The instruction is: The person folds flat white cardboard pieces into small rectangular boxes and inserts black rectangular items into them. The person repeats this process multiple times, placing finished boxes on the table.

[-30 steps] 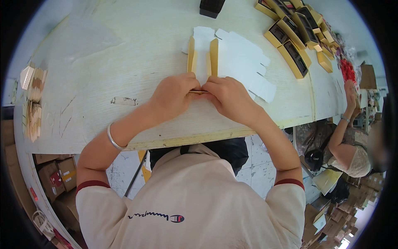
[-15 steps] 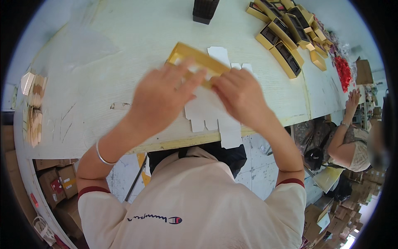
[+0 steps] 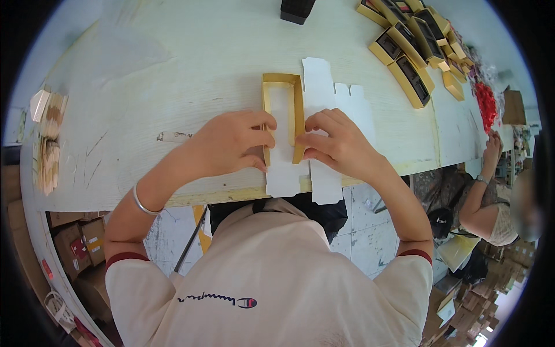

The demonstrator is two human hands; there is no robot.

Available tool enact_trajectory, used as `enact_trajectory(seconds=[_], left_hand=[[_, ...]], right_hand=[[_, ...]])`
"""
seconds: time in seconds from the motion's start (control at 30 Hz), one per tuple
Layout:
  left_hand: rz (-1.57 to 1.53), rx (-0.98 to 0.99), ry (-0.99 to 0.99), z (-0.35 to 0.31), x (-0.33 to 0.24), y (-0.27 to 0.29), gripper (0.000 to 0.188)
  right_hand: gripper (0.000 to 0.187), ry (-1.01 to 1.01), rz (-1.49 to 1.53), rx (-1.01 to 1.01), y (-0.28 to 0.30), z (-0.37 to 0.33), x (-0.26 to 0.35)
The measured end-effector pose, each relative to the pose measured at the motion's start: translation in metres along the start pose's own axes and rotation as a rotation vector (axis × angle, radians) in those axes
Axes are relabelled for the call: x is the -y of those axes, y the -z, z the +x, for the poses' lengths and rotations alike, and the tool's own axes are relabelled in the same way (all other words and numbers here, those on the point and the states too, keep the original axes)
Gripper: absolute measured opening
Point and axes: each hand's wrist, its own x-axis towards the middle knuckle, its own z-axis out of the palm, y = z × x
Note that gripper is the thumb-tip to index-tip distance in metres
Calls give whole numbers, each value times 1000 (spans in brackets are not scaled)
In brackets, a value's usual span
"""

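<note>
A long gold cardboard box frame (image 3: 282,78) stands on a flat white die-cut card (image 3: 318,87), its far end wall and two long sides showing; white shows inside it. My left hand (image 3: 231,141) has its bent fingers and thumb on the left wall. Opposite, the right wall is pinched between the thumb and fingers of my right hand (image 3: 341,141). The frame's near end looks open, though my fingers cover part of the walls. Notched tabs of white card stick out to the right and toward me.
Finished-looking gold boxes with dark inserts (image 3: 413,81) pile up at the far right, near red shredded filler (image 3: 484,104). A dark stack (image 3: 296,10) stands at the far edge of view. Folded card pieces (image 3: 51,139) line the left side. Another person's arm (image 3: 483,179) is at right.
The gold frame has turned from a slant to nearly straight away from me, over the white card. My hands have moved down to its two long sides.
</note>
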Motion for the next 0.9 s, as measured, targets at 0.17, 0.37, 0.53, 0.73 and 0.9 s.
enact_trajectory(seconds=[0.17,0.37,0.53,0.73,0.9], left_hand=[[7,-144,11,-1,8,-23,20],[222,-280,105,9,-11,-42,13],[-144,-252,268,6,-10,-23,9],[-333,-245,399,10,-4,0,8],[-201,-150,302,10,4,-14,11]], right_hand=[[19,-161,214,-136,-18,6,8],[21,-421,385,-102,-28,12,23],[49,-312,253,-135,-5,9,32],[51,107,-297,-179,-10,2,30],[39,83,24,-248,-30,8,8]])
